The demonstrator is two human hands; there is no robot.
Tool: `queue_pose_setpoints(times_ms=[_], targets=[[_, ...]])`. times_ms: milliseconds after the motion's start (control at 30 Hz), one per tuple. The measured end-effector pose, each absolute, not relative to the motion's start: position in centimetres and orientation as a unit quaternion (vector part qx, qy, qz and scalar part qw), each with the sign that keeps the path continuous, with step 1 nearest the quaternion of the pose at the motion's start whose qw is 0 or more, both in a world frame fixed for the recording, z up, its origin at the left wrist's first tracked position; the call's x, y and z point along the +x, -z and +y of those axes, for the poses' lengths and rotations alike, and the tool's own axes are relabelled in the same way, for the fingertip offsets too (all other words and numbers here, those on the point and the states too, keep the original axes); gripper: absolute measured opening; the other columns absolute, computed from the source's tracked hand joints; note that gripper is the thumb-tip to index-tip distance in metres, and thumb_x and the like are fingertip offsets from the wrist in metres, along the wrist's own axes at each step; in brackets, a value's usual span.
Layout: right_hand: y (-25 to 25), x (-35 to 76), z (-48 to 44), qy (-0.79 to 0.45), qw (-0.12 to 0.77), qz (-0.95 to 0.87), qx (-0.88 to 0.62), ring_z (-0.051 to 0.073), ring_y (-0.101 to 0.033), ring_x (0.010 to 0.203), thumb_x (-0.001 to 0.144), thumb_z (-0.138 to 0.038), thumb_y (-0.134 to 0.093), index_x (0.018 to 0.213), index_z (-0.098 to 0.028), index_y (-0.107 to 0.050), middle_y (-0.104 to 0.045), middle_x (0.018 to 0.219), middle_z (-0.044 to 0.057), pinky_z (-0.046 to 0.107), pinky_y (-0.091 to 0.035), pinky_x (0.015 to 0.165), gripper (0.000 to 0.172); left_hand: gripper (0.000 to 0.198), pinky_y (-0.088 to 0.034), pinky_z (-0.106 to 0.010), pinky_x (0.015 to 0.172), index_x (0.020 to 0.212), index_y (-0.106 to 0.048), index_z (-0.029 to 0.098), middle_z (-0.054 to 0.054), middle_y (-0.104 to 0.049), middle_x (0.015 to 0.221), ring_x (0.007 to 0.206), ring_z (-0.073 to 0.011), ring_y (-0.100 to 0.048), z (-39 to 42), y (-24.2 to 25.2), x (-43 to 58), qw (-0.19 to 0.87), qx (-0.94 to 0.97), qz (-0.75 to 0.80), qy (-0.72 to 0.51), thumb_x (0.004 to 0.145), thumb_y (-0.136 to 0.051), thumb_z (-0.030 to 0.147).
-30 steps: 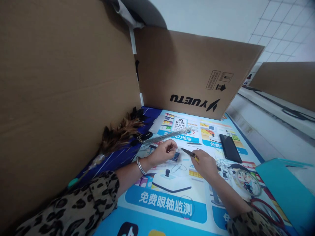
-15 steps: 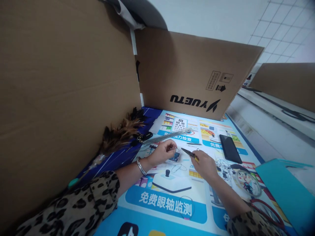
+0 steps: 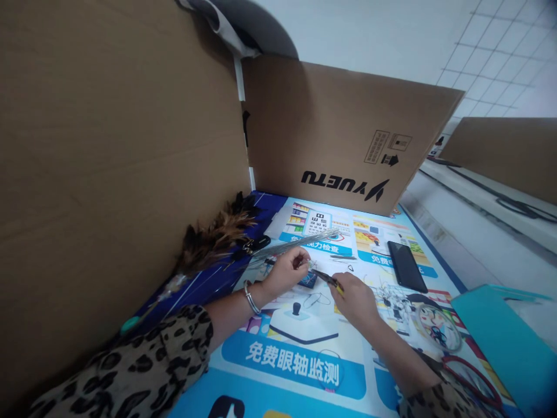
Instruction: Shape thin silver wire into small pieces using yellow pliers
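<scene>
My right hand (image 3: 354,296) is closed around the yellow handles of pliers (image 3: 325,276) with dark, narrow jaws. Their tip reaches the fingertips of my left hand (image 3: 289,270). That left hand is pinched on something small, perhaps a thin wire piece, too tiny to make out. Below the fingers a small dark blue item (image 3: 308,280) lies on the printed table cover. A bundle of thin silvery wires (image 3: 300,241) lies just beyond my left hand. A loop of thin wire (image 3: 317,300) rests on the cover nearer to me.
Cardboard panels (image 3: 348,133) stand at the back and left. Brown feathers (image 3: 217,232) lie along the left panel. To the right are a black phone (image 3: 407,266), a heap of small wire pieces (image 3: 394,302), a round clear dish (image 3: 439,328), a red-rimmed round item (image 3: 472,380) and a teal box (image 3: 500,342).
My right hand has moved left, bringing the pliers' tip to the left fingertips; before, there was a gap. The left hand has barely shifted.
</scene>
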State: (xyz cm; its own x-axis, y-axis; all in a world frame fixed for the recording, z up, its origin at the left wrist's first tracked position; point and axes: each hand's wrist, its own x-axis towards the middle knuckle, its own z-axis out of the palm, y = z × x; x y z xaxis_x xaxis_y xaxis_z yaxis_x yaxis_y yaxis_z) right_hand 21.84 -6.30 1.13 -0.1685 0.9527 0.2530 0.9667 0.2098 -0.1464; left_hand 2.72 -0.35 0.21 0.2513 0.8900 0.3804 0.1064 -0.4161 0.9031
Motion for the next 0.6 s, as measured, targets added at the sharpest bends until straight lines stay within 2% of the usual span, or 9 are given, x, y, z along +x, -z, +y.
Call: queue_pose_setpoints(times_ms=[233,600], targets=[[-1.47,21.16,-6.34,0.034,0.136,-0.737,-0.662,0.015,-0.055,0.076,0.084,-0.038,-0.041,0.088,-0.024,-0.055,-0.060,0.082,0.001,0.023,-0.032,0.058,0.020,0.009,-0.037,-0.020,0.056,0.081,-0.050,0.016,0.001,-0.049,0.070,0.061,-0.0091,-0.047,-0.48,0.11,3.11,0.408,0.652,0.391,-0.505,0.072,-0.051,0.015],[-1.16,21.67,-6.23,0.011,0.141,-0.746,-0.651,0.014,-0.055,0.077,0.083,-0.037,-0.043,0.090,-0.025,-0.056,-0.059,0.081,0.000,0.022,-0.032,0.059,0.019,0.011,-0.039,-0.020,0.053,0.081,-0.052,0.015,0.001,-0.052,0.072,0.059,-0.0086,-0.050,-0.20,0.69,3.22,0.444,0.638,0.385,-0.497,0.072,-0.054,0.020]])
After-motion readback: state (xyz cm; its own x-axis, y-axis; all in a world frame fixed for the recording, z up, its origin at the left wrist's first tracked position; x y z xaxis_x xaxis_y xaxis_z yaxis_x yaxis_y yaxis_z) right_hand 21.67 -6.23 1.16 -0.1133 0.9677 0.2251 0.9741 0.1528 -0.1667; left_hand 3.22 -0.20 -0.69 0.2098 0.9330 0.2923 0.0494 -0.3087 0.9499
